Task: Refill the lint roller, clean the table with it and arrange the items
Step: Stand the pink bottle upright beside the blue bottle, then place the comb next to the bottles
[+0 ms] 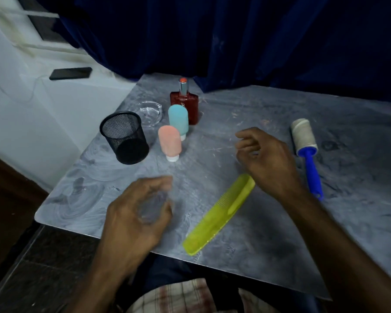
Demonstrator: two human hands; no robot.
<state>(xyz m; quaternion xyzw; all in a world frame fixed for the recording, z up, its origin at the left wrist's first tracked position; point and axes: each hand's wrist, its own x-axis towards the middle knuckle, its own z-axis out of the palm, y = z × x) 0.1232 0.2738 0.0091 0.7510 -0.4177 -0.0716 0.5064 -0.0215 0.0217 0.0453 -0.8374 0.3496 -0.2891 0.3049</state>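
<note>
The lint roller (305, 141), a greyish-white roll on a blue handle, lies on the grey marbled table (280, 236) at the right. My right hand (266, 159) hovers just left of it, fingers loosely curled and apart, holding nothing. A yellow-green comb (221, 213) lies diagonally between my hands, with its far end under my right wrist. My left hand (136, 218) is blurred above the table's near edge. Its fingers curl around a pale blur, and I cannot tell whether it grips anything.
At the back left stand a black mesh cup (124, 137), a pink squeeze bottle (169, 141), a light blue squeeze bottle (178, 119), a red perfume bottle (186, 105) and a clear glass ashtray (150, 112). A phone (71, 73) lies on the white ledge beyond.
</note>
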